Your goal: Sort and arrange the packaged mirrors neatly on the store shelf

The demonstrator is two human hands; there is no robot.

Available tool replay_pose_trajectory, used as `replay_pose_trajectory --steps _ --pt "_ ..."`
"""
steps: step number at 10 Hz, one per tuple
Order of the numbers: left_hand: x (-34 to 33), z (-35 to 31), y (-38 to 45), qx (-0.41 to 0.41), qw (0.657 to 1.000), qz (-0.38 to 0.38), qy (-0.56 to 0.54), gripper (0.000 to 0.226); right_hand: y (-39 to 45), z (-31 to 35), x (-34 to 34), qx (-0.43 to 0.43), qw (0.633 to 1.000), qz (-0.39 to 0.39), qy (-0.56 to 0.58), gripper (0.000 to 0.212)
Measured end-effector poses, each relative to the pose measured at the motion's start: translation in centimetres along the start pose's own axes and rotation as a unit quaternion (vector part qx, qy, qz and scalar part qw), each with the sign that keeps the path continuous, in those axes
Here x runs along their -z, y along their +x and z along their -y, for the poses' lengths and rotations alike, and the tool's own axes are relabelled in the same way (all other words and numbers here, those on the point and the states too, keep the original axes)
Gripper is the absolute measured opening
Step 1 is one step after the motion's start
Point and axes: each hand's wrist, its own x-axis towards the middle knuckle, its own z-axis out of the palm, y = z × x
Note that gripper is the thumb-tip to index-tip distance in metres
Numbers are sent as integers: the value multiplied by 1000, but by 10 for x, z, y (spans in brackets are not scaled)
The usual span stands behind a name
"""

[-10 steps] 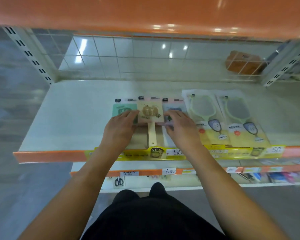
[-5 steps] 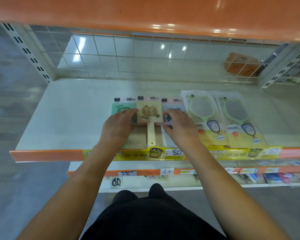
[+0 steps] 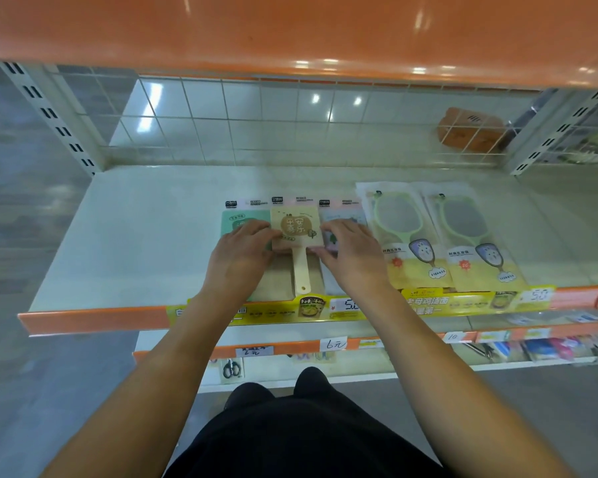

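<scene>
From the head camera we look down at a pale shelf (image 3: 145, 236) with an orange front edge, and another orange shelf overhead.

Three packaged hand mirrors lie flat in a tight row near the middle of the shelf, handles pointing toward us. The green mirror pack (image 3: 237, 217) is on the left, the cream mirror pack (image 3: 296, 224) in the middle with its long handle plainly visible, and the pale blue mirror pack (image 3: 342, 215) on the right.

Our left hand (image 3: 239, 257) rests on the green pack, fingers lightly bent, with the fingertips at the left edge of the cream pack. Our right hand (image 3: 351, 257) lies on the pale blue pack, fingers slightly curled, and the thumb and fingertips meet the right edge of the cream pack. We cannot tell whether either hand actually pinches a pack or only presses on it.

Just right of this row, two larger clear packs (image 3: 442, 236), each with a green-framed oval mirror, lie side by side and slightly overlapped.

A yellow price strip (image 3: 328, 307) runs along the near edge. Behind the shelf is a wire grid back (image 3: 256, 125), and a brown box (image 3: 470, 132) sits beyond it at far right. A lower shelf (image 3: 359, 343) with handwritten price tags shows below.
</scene>
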Motion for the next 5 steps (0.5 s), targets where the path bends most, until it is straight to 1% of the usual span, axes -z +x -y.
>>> replay_pose_trajectory --steps 1,2,3,4,5 --pt "-3 2 0 -14 1000 -9 10 32 -3 2 -2 1 1000 -15 -10 41" --pt "-3 3 2 -7 1000 -10 20 32 -3 6 -1 -3 1000 -21 -21 41" --pt "-2 5 2 -15 999 -7 31 32 -3 11 1 -17 999 -9 -32 40" --pt "-2 6 2 -13 999 6 46 36 -4 11 0 -17 999 -8 -40 39" --pt "4 2 -6 -4 998 -13 54 42 -7 12 2 -15 999 -13 -46 41"
